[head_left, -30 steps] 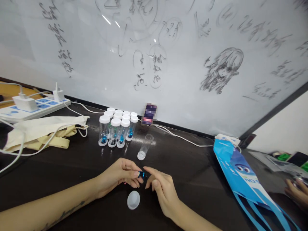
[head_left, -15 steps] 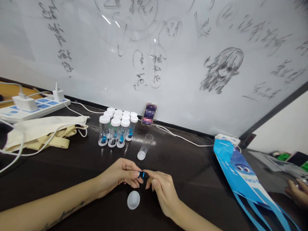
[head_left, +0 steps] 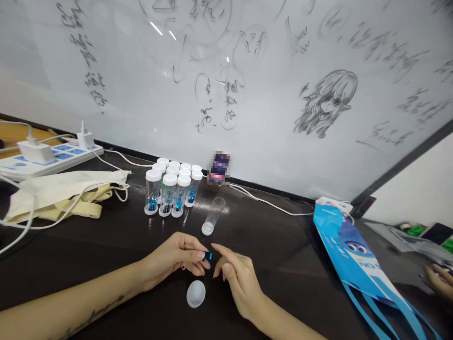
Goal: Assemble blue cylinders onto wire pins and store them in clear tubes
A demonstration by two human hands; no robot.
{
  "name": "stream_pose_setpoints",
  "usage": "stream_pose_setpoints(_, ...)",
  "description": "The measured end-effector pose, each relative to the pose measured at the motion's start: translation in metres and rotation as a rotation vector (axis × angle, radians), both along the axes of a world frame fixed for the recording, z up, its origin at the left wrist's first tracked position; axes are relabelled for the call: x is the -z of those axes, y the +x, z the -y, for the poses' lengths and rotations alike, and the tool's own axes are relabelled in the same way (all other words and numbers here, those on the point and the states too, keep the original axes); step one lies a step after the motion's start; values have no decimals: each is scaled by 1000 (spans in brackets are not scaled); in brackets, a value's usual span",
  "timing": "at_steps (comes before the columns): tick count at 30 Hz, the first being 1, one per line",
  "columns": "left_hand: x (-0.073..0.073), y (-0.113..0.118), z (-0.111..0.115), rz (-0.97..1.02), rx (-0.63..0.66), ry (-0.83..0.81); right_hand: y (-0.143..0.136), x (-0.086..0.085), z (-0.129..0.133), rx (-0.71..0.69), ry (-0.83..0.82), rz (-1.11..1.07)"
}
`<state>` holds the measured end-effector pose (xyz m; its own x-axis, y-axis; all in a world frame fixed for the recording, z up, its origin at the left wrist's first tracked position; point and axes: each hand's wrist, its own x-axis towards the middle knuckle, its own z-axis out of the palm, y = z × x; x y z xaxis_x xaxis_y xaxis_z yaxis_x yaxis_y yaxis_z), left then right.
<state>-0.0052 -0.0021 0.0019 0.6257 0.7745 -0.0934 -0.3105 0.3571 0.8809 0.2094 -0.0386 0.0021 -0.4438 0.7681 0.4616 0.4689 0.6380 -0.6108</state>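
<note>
Between the thumb and fingers of my left hand is a small blue and black part. Just right of it, my right hand has its index finger extended, the other fingers curled and nothing visible in its grasp. A white cap lies on the table below my left hand. Beyond the hands stands a clear tube with a white base and an uncapped top. Several white-capped clear tubes stand grouped at the back left, with blue pieces visible inside some.
A phone leans against the whiteboard. At left are a power strip, cables and a cream cloth bag. A blue bag lies at right, near another person's hand.
My right index finger has lifted slightly up and away from the blue and black part. My left hand still holds that part in nearly the same place.
</note>
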Motion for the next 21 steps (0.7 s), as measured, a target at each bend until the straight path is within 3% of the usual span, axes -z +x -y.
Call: stream_pose_setpoints(21,0,0,0,-4,0,8,0,1,1,-2,-1,13)
